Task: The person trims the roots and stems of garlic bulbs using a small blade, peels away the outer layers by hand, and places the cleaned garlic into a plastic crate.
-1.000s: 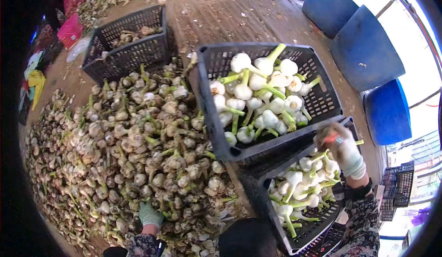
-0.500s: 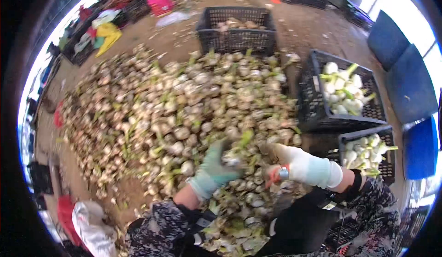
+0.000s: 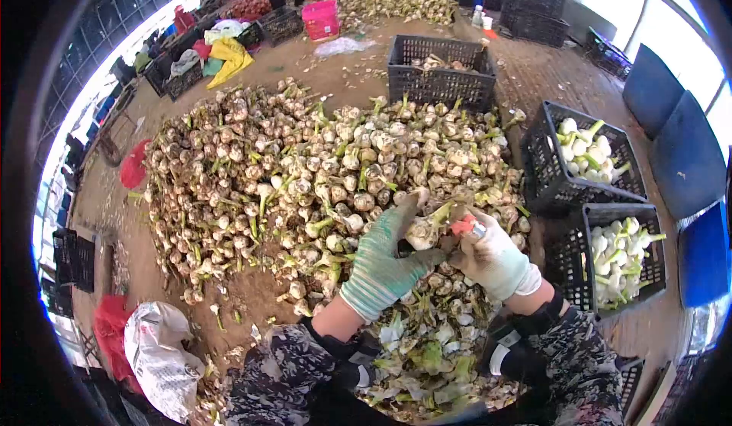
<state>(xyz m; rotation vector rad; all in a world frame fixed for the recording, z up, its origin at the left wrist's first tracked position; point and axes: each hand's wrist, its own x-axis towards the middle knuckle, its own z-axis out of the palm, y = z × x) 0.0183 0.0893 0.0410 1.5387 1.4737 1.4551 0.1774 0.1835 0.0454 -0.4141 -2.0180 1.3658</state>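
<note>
Gloved, the left hand (image 3: pixel 381 262) reaches forward, its fingers (image 3: pixel 395 224) and thumb (image 3: pixel 423 260) curved around a grip. Just right of the left hand, the gloved right hand (image 3: pixel 492 254) bends its fingers toward it. Below the left hand, both sleeved forearms (image 3: pixel 278 372) slant inward, wrists (image 3: pixel 335 320) bare.

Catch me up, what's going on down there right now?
A person in gloves has a garlic bulb between both hands, above a big pile of garlic on the floor. The left hand cradles the bulb; the right hand is right beside it, with something orange-red at its fingers, too small to identify. Cleaner, whiter bulbs sit in two black crates to the right. Loose peelings lie nearer the person.
</note>
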